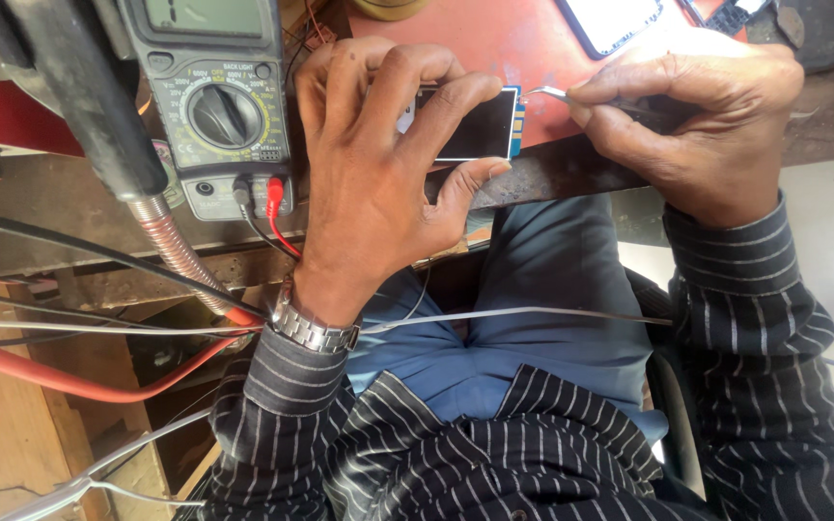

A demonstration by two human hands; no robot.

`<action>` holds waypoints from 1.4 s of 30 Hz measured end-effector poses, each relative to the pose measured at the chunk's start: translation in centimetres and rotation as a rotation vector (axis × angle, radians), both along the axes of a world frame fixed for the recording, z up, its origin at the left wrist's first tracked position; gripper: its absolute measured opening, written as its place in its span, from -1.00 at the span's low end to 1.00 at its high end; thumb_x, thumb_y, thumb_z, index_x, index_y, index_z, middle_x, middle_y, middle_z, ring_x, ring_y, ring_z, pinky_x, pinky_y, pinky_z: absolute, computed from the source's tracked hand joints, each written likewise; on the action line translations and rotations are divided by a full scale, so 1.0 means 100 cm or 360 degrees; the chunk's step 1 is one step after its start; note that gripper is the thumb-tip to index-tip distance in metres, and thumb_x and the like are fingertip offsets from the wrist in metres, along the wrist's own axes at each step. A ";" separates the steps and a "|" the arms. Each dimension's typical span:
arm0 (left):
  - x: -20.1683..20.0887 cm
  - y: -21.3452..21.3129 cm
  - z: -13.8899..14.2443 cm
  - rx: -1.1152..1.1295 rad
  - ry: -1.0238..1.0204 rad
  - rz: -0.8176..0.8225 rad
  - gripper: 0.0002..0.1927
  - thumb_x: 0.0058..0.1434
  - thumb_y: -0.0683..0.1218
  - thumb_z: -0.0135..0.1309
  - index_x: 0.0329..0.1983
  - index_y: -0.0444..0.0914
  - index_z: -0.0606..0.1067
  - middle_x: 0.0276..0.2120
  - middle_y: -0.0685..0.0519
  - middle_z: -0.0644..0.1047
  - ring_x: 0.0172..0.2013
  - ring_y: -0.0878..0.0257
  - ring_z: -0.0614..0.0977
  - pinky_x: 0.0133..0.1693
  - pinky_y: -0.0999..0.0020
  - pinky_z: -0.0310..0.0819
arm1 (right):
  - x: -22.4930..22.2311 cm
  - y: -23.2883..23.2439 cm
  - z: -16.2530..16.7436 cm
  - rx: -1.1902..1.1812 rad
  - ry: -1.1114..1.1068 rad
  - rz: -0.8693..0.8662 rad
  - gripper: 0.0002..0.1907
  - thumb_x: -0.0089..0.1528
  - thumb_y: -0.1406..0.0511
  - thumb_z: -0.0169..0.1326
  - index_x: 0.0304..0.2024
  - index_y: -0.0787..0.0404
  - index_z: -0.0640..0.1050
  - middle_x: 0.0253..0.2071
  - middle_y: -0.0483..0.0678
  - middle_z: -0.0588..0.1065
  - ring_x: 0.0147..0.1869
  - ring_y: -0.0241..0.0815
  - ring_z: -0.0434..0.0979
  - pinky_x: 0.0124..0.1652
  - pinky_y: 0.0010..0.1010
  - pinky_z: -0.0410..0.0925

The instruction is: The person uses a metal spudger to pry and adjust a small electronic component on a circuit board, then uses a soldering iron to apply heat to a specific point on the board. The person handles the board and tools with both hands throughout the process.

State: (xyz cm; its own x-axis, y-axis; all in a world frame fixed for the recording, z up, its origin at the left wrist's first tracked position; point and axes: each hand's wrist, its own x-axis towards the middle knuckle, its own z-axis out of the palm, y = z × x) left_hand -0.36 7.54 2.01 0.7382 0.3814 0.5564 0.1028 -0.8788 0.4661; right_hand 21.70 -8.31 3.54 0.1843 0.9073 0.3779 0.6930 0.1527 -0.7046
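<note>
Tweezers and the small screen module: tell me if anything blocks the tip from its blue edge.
Nothing visible does. The tweezers in the right hand reach the blue edge of the small screen module, which the left hand holds.

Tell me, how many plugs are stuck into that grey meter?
2: a black plug and a red plug side by side in the sockets at the lower edge of the grey dial multimeter.
</note>
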 end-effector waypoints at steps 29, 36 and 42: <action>0.000 0.001 -0.001 -0.0017 -0.0021 -0.0019 -0.50 0.26 0.19 0.34 0.15 -0.11 0.51 0.01 0.12 0.40 0.11 0.01 0.36 0.26 -0.08 0.14 | -0.001 -0.001 0.000 -0.0003 0.0075 0.0003 -0.89 0.38 0.62 0.18 -0.09 0.43 0.63 -0.16 0.08 0.60 -0.09 -0.23 0.62 -0.06 -0.55 0.45; 0.000 0.001 -0.002 -0.0026 -0.0033 -0.0021 -0.49 0.26 0.17 0.35 0.17 -0.11 0.51 0.01 0.11 0.39 0.11 0.03 0.36 0.26 -0.07 0.14 | 0.000 0.000 -0.001 0.0008 0.0064 0.0017 -0.90 0.39 0.63 0.19 -0.09 0.44 0.63 -0.15 0.08 0.60 -0.09 -0.22 0.62 -0.07 -0.55 0.43; 0.000 0.000 -0.001 -0.0021 -0.0027 -0.0018 -0.48 0.22 0.14 0.33 0.17 -0.12 0.51 0.01 0.12 0.39 0.11 0.03 0.36 0.26 -0.08 0.14 | 0.000 0.000 -0.001 0.0010 0.0008 0.0034 -0.90 0.39 0.62 0.19 -0.08 0.44 0.64 -0.15 0.08 0.60 -0.08 -0.22 0.62 -0.07 -0.54 0.40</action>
State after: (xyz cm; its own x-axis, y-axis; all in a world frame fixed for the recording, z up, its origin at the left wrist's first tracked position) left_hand -0.35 7.59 1.96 0.7329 0.3806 0.5639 0.0851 -0.8736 0.4791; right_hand 21.73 -8.35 3.42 0.1668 0.9086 0.3830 0.6861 0.1720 -0.7068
